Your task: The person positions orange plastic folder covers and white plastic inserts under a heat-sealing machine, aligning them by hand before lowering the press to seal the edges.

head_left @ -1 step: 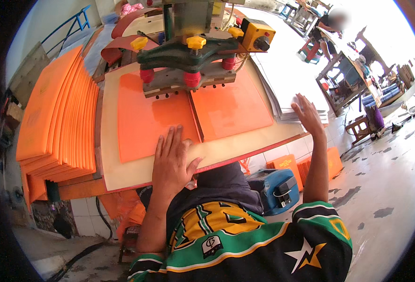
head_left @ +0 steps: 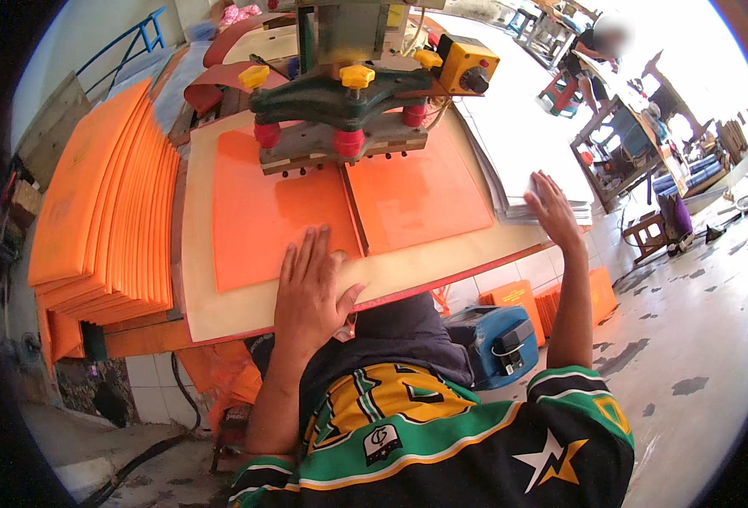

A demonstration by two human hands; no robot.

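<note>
Orange sheets (head_left: 281, 212) on a cream board (head_left: 221, 296), green press (head_left: 340, 93) (yellow knobs, red feet)

Nothing has changed: the left hand (head_left: 310, 284) stays flat on the orange sheet (head_left: 277, 216), the right hand (head_left: 552, 207) on the white stack (head_left: 522, 161).

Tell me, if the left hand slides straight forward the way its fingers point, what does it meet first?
The left hand probably meets the press head first, sliding over the orange sheet; depth is unclear.
</note>
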